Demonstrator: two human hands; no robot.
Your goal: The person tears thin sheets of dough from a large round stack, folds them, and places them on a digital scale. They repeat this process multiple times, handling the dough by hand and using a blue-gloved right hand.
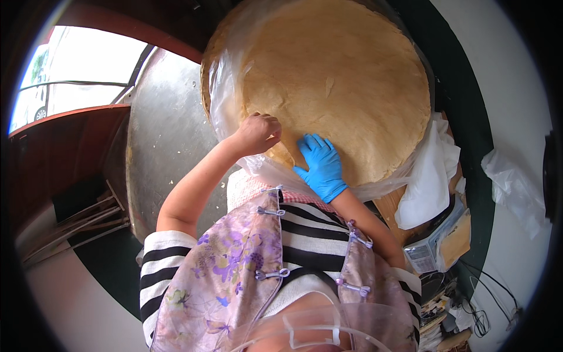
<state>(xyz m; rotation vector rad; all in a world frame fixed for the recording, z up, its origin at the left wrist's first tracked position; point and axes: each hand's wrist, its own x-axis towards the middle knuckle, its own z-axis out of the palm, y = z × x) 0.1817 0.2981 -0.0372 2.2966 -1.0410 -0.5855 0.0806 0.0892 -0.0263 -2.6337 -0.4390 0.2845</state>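
Note:
A stack of large, round, thin tan flatbread sheets (343, 88) lies before me, with clear plastic film (226, 92) around its edge. My left hand (259, 132) is bare and curled over the near left part of the stack. Its thumb and fingers pinch the edge of the top sheet, where a raised fold runs beside them; the fingertips are partly hidden. In a blue disposable glove, my right hand (322, 166) rests palm down on the near edge of the sheets, fingers extended and nothing held.
A dark round metal surface (176, 132) with scattered crumbs reaches out at left. White plastic bags (424, 193) lie right of the stack, above a scale (429, 253). Another plastic bag (512, 189) hangs by the wall. Black cables (484, 281) trail at lower right.

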